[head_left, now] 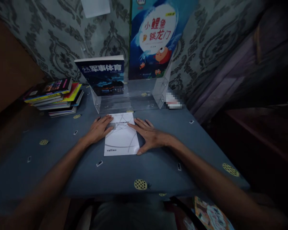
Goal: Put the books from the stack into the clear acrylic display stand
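A white booklet [121, 140] with grey curved lines and small print lies flat on the cloth-covered table. My left hand [99, 129] rests at its upper left edge, fingers stretched out and fingertips on the paper. Along the right edge lies my right hand [148, 135], its fingers spread; one finger reaches onto the cover and the thumb touches the lower right corner. Just beyond the booklet stands a clear acrylic book stand [139, 103]. It holds a dark blue book [105, 78] on the left and a taller blue picture book [156, 41] with orange fish behind.
A stack of books [56, 95] sits at the back left of the table [158, 172]. Right of the stand is a small blurred-out item [174, 100]. Patterned wallpaper rises behind, and a curtain [220, 76] hangs at right. Below the front edge, a colourful book [212, 214] shows.
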The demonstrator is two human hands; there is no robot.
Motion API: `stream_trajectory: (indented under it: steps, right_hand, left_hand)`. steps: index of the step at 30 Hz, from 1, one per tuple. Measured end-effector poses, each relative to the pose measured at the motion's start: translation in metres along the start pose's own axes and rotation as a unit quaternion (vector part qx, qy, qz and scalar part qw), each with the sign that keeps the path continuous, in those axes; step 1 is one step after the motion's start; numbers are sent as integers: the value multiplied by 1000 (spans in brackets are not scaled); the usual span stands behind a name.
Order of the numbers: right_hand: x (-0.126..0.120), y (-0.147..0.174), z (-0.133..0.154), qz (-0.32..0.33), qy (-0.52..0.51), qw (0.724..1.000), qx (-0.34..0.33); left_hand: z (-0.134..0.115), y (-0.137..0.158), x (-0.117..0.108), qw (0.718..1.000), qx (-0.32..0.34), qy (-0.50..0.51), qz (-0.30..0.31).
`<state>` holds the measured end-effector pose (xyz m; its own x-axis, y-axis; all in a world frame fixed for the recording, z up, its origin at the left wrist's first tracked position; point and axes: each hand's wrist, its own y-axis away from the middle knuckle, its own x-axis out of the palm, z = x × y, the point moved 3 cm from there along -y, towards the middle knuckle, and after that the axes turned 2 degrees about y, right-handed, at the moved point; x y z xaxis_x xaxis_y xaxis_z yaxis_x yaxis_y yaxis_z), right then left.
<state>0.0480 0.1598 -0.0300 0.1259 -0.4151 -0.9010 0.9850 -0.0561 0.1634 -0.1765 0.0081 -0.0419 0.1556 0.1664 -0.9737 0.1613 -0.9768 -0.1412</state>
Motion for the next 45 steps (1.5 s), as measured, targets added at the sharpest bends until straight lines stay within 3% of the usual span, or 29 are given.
stream_trajectory:
  steps: [6, 10, 14, 16, 20, 25, 35, 45]
  right_hand:
    - [-1, 0, -3, 6, 15, 1000, 0]
    - [-4, 0, -3, -2, 13, 1000, -2]
    - [-7, 1, -3, -1, 6, 1000, 0]
    - [-7, 1, -4, 0, 6, 1000, 9]
    - [-6, 1, -6, -13, 14, 1000, 11]
    - [-6, 1, -6, -8, 26, 1000, 7]
    - [-4, 0, -9, -28, 18, 999, 0]
    - [-9, 3, -6, -26, 19, 999, 6]
  left_hand:
    - [1, 1, -10, 999, -4, -18, -33]
    - [30, -1, -43, 987, -86, -59, -120]
    - [74, -3, -95, 923, -240, -116, -277]
    - [93, -7, -114, 895, -291, -138, -307]
    - [120, -18, -131, 895, -319, -159, -269]
    - [131, -21, -135, 902, -318, -195, -215]
    - [124, -3, -149, 911, -289, -229, -186]
    - [104, 41, -136, 925, -238, -233, -183]
